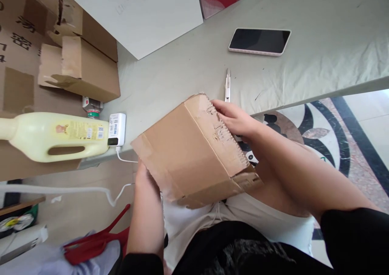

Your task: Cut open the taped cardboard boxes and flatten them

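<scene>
"Cardboard box point(182, 145): location?"
"Above the lap point(258, 212), at the near edge of the table point(179, 68)."
"Finger state?"
"Right hand point(231, 115): fingers gripping the box's end, near the utility knife point(227, 88). Left hand point(142, 173): at the opposite side; fingers hidden, state cannot be determined."

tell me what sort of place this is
Indoors, probably a room in a home, though a small shop is possible. A cloth-covered table has a smartphone lying on it, and beside it is a decorative patterned floor.
</scene>
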A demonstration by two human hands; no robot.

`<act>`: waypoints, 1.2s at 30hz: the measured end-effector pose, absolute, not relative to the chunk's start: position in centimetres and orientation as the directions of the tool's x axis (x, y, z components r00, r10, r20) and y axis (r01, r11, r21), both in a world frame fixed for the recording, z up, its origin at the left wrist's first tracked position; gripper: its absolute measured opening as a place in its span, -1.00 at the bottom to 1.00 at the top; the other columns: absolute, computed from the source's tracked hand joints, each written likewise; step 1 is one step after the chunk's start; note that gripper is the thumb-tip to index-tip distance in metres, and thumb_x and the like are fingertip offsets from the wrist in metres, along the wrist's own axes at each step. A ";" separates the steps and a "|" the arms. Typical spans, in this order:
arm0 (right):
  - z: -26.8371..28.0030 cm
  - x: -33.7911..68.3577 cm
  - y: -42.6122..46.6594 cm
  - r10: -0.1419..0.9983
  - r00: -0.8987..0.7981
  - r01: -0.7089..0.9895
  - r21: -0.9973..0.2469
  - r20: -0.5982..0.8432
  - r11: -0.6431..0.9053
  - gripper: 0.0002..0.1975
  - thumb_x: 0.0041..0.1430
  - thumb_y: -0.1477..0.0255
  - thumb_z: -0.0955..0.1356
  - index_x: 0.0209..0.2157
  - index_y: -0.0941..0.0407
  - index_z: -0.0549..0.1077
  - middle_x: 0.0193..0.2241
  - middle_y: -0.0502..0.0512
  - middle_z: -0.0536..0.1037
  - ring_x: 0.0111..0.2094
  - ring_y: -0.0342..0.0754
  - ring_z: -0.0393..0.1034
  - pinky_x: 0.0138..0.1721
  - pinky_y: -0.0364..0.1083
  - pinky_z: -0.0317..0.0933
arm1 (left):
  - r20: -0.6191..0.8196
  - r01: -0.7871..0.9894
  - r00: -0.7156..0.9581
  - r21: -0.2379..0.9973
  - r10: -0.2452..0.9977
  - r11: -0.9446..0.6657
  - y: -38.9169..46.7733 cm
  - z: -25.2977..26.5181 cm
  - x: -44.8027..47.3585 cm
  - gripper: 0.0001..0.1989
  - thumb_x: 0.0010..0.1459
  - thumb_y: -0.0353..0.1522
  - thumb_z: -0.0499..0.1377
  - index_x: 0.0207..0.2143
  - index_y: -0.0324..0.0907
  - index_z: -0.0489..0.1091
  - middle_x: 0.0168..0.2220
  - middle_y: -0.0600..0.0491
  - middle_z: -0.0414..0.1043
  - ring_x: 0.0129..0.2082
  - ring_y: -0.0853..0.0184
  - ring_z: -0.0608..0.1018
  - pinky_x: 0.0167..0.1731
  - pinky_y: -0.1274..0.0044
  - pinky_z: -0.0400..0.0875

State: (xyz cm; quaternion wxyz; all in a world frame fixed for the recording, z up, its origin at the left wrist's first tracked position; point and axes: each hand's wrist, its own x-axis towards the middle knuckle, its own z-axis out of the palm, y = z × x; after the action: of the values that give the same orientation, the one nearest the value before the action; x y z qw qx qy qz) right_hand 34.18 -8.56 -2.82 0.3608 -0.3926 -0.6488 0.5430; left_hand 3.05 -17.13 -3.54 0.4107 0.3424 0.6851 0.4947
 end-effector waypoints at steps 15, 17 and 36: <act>-2.7 36.0 -7.5 0.957 -0.111 0.043 -0.964 -0.266 -0.263 -0.61 0.16 0.24 0.40 -0.01 0.08 0.42 -0.08 0.11 0.58 -0.11 -0.02 0.45 -0.11 0.01 0.33 | -0.166 -0.348 -0.529 0.937 0.832 -0.034 -14.8 -2.1 3.4 -0.63 0.33 -0.19 -0.04 -0.18 -0.08 0.55 -0.13 0.08 0.65 0.10 0.24 0.55 0.01 0.43 0.50; -3.0 35.6 -7.6 0.966 -0.099 0.041 -0.970 -0.241 -0.238 -0.51 0.13 0.19 0.42 0.05 0.07 0.37 -0.10 0.09 0.56 -0.12 -0.02 0.45 -0.09 0.02 0.32 | -0.175 -0.365 -0.528 0.930 0.831 -0.036 -15.0 -2.3 3.3 -0.60 0.34 -0.19 -0.08 -0.22 -0.08 0.54 -0.15 0.07 0.65 0.09 0.23 0.56 -0.01 0.42 0.51; -2.6 35.1 -7.1 0.995 0.054 -0.487 -0.872 -0.080 -0.043 -0.51 -0.03 0.02 0.53 -0.25 0.08 0.42 -0.33 0.00 0.54 -0.32 -0.11 0.46 -0.30 -0.11 0.38 | -0.149 -0.360 -0.468 0.932 0.871 -0.034 -12.3 0.2 5.3 -0.71 0.26 -0.24 0.16 -0.04 -0.15 0.52 0.06 -0.02 0.57 0.24 0.21 0.47 0.29 0.38 0.34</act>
State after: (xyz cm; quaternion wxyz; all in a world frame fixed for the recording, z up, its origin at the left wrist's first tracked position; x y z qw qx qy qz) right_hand 35.10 -7.08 -2.62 0.6111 -0.3922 -0.3240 0.6065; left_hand 5.26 -12.26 0.16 0.4548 0.2431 0.5256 0.6766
